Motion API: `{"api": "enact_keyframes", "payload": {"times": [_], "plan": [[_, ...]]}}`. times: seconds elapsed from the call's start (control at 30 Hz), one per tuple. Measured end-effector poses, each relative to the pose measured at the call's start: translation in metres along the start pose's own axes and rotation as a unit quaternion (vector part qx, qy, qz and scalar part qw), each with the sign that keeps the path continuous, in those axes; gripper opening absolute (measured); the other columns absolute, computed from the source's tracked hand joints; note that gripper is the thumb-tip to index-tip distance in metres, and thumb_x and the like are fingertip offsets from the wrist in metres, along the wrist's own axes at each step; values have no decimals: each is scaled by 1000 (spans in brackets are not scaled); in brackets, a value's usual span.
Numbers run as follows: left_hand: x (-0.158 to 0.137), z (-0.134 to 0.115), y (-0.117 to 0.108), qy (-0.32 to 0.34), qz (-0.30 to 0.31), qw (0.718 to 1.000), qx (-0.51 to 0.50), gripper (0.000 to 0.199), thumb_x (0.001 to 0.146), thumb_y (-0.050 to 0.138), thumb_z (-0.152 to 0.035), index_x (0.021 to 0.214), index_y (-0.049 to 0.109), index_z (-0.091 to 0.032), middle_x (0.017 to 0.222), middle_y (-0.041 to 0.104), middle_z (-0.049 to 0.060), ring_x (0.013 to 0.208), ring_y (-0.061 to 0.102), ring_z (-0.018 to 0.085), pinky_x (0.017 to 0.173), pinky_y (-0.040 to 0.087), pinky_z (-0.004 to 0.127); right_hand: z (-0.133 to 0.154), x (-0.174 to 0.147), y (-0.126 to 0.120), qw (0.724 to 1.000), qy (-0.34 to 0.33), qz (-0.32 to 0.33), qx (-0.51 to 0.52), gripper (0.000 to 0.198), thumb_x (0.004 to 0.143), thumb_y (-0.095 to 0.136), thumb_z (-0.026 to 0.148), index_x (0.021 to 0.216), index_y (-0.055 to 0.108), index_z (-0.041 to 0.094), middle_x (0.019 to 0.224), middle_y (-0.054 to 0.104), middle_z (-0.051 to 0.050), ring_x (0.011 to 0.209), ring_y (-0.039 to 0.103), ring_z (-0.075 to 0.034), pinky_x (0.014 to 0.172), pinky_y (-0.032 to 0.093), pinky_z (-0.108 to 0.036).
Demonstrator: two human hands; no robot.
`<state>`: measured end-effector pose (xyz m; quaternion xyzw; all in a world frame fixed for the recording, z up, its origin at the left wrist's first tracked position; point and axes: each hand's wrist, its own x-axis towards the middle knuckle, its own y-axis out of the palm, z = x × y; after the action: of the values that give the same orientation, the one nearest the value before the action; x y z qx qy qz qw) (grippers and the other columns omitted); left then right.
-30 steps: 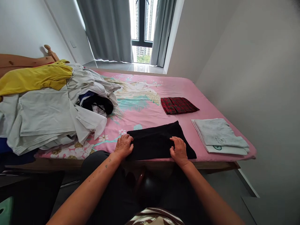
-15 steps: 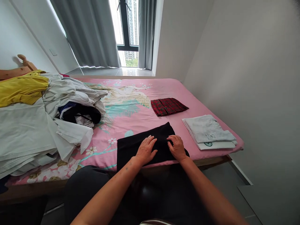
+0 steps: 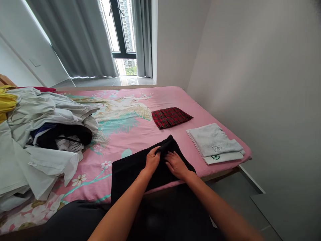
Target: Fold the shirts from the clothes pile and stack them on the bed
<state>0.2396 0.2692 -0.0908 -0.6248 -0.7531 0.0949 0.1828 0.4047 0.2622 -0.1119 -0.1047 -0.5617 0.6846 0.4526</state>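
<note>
A folded black garment (image 3: 130, 170) lies at the near edge of the bed; its exact kind does not show. My left hand (image 3: 152, 160) pinches a raised fold of the cloth near its middle. Just to the right, my right hand (image 3: 177, 164) rests on the same cloth with its fingers stretched out. Beyond the garment lies a folded red plaid cloth (image 3: 172, 117). A stack of folded white shirts (image 3: 209, 139), with small printed designs, sits to the right.
On the left of the pink flowered bedsheet (image 3: 140, 134) is a heap of loose white clothes (image 3: 50, 112). Yellow (image 3: 7, 103) and black items (image 3: 72, 134) show in it. A wall (image 3: 250, 73) runs along the right, and a curtained window (image 3: 122, 40) is at the back.
My left hand has closed on the black cloth and lifted a fold. My right hand has shifted inward over the cloth. The view has turned slightly right.
</note>
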Motion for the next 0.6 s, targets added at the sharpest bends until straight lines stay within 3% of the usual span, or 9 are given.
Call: {"api": "enact_keyframes", "payload": {"times": [0.1, 0.27, 0.43, 0.53, 0.6], "plan": [[-4, 9, -1, 49, 6, 998, -35, 31, 82, 48, -17, 107, 65, -20, 110, 66, 3, 106, 58, 15, 99, 43, 32, -12, 22, 8, 993, -52, 99, -44, 41, 92, 38, 31, 131, 47, 20, 134, 49, -7, 129, 36, -22, 111, 16, -47], [-16, 22, 4, 107, 57, 989, 87, 43, 77, 48, -8, 112, 64, -25, 120, 61, 3, 118, 50, 17, 107, 35, 39, -45, 50, 6, 974, 31, 184, -131, 52, 86, 44, 29, 138, 40, 26, 142, 40, -9, 133, 27, -31, 107, 1, -62], [-28, 14, 4, 127, 170, 948, 238, 48, 71, 59, -12, 116, 62, -31, 134, 51, 5, 131, 36, 28, 109, 14, 61, -72, 38, 5, 958, 179, 161, -153, 61, 84, 39, 22, 144, 26, 24, 151, 21, -6, 139, 13, -30, 106, 2, -64], [-26, 5, -3, 124, 196, 948, 216, 41, 73, 64, -26, 114, 63, -31, 133, 52, 5, 130, 37, 30, 107, 14, 65, -78, 31, 3, 956, 233, 109, -142, 57, 86, 35, 21, 143, 30, 22, 149, 28, -4, 137, 19, -27, 108, 13, -56], [-18, 3, -9, 120, 156, 966, 168, 33, 80, 56, -28, 112, 63, -28, 125, 59, 5, 122, 48, 24, 108, 22, 59, -78, 32, -2, 959, 249, 51, -126, 48, 88, 32, 23, 135, 43, 23, 142, 40, -4, 132, 30, -23, 107, 22, -46]]}}
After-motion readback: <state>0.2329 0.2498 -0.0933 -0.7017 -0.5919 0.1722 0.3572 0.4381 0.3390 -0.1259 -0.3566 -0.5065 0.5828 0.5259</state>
